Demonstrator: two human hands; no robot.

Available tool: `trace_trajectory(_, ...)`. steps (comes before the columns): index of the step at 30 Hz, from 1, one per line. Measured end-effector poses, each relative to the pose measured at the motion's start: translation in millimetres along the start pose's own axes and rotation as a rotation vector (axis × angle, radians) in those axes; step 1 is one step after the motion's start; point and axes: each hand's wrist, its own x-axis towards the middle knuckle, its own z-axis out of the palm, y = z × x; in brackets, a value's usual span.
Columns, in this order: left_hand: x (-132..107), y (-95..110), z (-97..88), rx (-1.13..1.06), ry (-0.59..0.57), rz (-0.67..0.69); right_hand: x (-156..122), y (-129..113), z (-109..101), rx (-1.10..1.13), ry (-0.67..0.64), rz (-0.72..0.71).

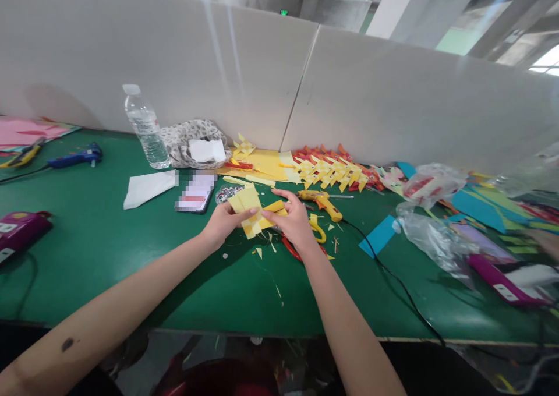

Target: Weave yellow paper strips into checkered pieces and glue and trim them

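Note:
A woven piece of yellow paper strips [250, 209], pale and deeper yellow in a check pattern, is held up between my two hands above the green table. My left hand [222, 224] pinches its left side, thumb on top. On the right side, my right hand [293, 215] grips the strips between thumb and fingers, its index finger raised. Under and beside my right hand lie scissors with yellow and red handles [321, 231], partly hidden. A yellow glue gun [321, 201] rests just beyond. Small paper scraps [259, 252] are scattered below the hands.
Finished-looking yellow woven paper fish [329, 172] stand in a row at the back, with red ones behind. A water bottle [147, 128], a phone [196, 192] and a blue glue gun [76, 157] are to the left. A black cord [395, 288] crosses the right side near plastic bags [432, 239].

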Motion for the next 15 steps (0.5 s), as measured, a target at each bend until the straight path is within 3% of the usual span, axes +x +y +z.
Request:
trace_trajectory(3,1.1,1.2,-1.3,-0.007,0.010,-0.005,2.3,2.5,-1.5,0.015,0.035,0.007)
trace_trajectory(8,2.8,-1.2,-2.8,-0.017,-0.003,0.001,1.7,2.9,-3.1,-0.161,0.058,-0.028)
trace_trajectory(15,2.2,-0.4,-2.8,-0.078,-0.010,0.008,-0.8,-3.6,-1.9,-0.147,-0.031,0.018)
